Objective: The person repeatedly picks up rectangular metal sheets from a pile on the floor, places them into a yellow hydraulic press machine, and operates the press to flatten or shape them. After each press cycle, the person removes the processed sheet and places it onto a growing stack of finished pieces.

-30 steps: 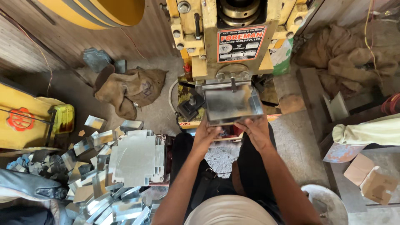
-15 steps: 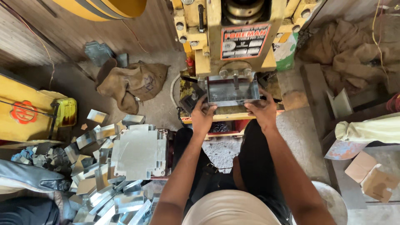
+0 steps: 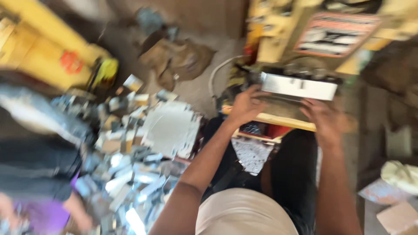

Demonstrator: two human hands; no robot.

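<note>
Fingers of both hands, left hand (image 3: 246,105) and right hand (image 3: 324,117), grip the shiny metal sheet (image 3: 298,88) at the yellow machine (image 3: 278,39), upper right of the frame.

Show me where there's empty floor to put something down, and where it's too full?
Bare floor shows between the brown sack and the yellow press. More lies right of the press, by the cardboard. The metal pieces crowd the left. The left hand and right hand fill the shelf at the metal tray.

Metal workshop, yellow press machine (image 3: 305,39), heaped sheet-metal offcuts (image 3: 139,174), burlap sacks (image 3: 178,61)
</note>
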